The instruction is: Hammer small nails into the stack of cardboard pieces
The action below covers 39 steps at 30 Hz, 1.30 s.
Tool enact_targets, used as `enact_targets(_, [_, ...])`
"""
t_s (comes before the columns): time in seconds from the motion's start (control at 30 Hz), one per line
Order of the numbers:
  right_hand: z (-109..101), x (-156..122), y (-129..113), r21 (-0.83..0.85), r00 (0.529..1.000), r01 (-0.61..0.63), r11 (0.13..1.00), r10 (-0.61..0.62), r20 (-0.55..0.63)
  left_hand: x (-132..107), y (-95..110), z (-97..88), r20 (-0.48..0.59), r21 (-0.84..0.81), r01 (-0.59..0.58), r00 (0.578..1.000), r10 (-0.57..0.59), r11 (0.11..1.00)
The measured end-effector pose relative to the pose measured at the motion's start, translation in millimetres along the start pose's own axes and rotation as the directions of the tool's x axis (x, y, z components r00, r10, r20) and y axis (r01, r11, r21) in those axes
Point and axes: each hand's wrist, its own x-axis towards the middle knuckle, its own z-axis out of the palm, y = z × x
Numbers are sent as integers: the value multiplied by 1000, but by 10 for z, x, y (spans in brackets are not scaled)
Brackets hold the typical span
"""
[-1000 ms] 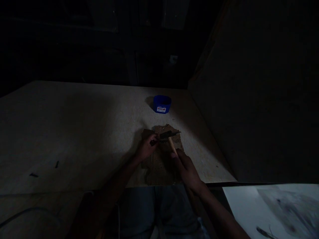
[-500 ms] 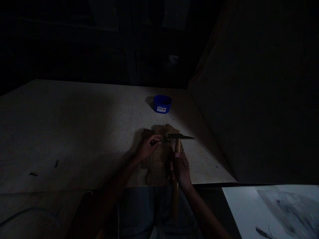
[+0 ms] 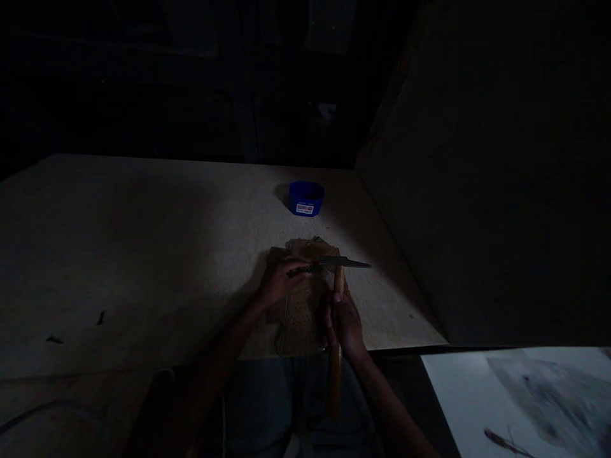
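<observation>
In my right hand is a hammer, gripped around its wooden handle. Its dark metal head is up, level with the far part of the brown cardboard piece. My left hand rests over the left side of the cardboard, thumb and fingers around a dark, knobbly, chain-like strip. The strip runs right toward the hammer head; whether the two touch cannot be told. Small holes dot the cardboard's surface. Dim light hides much of the fingers' detail.
Beyond the cardboard stands a blue plastic tub with a label. Two small dark bits lie on the pale tabletop at left. A tall dark panel bounds the right side. A slim tool lies on a white surface at lower right.
The view has shifted slightly, moving the scene a little left. More of the dark strip now shows between my left fingers. My right hand still holds the hammer, nearly unmoved.
</observation>
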Motion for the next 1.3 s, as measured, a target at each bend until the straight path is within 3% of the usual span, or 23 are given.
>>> enact_targets(0.33, [-7,-14,-7,51,997,83,995,-83,-5,6,-66,5,-8,-2,7,1000,-7,1000])
enact_targets(0.6, [-61,36,61,146,997,70,987,-74,22,-4,-78,8,-9,-54,33,999,-34,998])
enact_targets(0.8, [-96,68,-2,214,997,68,974,-73,13,-32,-79,-32,-16,-46,115,993,-116,992])
enact_targets(1.0, [-107,75,-35,301,992,106,948,-121,30,-84,71,-152,-1,21,-8,1000,8,1000])
enact_targets(1.1, [-113,82,-12,305,990,115,945,-134,40,-126,128,-118,-77,-22,-96,993,94,995])
enact_targets(1.17, [-112,88,5,264,992,110,958,-123,34,-127,139,-66,-198,-157,-115,977,83,981])
enact_targets(1.3, [-98,94,19,165,991,131,978,-135,13,-32,154,-40,-431,-555,-102,884,-181,825])
